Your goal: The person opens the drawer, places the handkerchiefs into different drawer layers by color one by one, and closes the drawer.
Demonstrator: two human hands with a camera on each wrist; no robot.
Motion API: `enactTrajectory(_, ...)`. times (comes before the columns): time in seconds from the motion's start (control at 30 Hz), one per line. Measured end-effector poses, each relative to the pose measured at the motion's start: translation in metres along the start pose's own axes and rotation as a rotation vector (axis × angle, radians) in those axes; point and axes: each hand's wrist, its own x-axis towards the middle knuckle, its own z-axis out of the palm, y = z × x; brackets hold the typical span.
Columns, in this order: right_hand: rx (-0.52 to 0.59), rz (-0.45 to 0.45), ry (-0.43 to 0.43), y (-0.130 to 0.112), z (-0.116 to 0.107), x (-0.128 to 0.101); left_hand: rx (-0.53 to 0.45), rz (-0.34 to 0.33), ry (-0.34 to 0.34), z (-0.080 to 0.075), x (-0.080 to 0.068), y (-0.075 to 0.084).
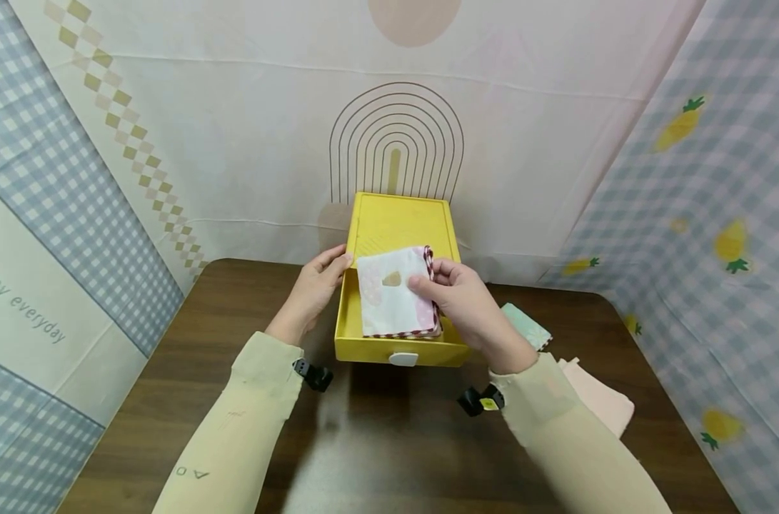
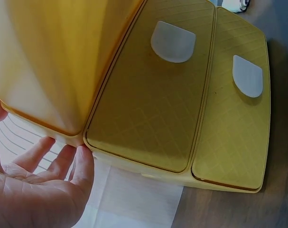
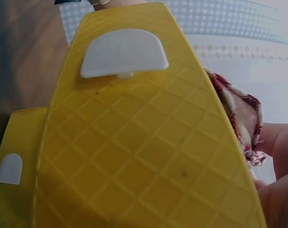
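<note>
A yellow drawer cabinet (image 1: 402, 221) stands at the back of the table, its top drawer (image 1: 402, 350) pulled out toward me. My right hand (image 1: 463, 300) pinches a folded white cloth (image 1: 392, 303) with dark red-and-white trim, thumb on top. The cloth lies over the open drawer and hides much of its inside. At the cabinet's left side is my left hand (image 1: 312, 289), its fingertips and thumb touching the upper edge. The left wrist view shows two closed lower drawers, one with a white handle (image 2: 174, 42). In the right wrist view, the drawer front hides most of the cloth.
To the right of the cabinet lie a folded green cloth (image 1: 527, 326) and a pale pink cloth (image 1: 597, 396) on the dark wooden table (image 1: 363, 457). Printed fabric (image 1: 254, 128) hangs behind the table and along both sides.
</note>
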Motion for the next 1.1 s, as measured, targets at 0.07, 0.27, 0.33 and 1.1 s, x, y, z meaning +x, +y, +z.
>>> enactTrajectory(0.07,-0.03,0.015,-0.004,0.001,-0.001,-0.001,-0.005,0.0,-0.001,0.0,0.0,0.001)
enactTrajectory(0.27,-0.223,-0.017,0.012,0.003,0.0,-0.002,-0.008,-0.004,-0.009,0.001,0.001,0.002)
enactTrajectory(0.33,-0.273,-0.037,0.024,0.004,0.002,-0.001,-0.008,-0.008,-0.01,0.001,0.0,0.003)
enactTrajectory(1.1,-0.646,-0.068,0.089,0.008,0.006,0.007,0.012,-0.017,-0.012,0.001,-0.001,0.001)
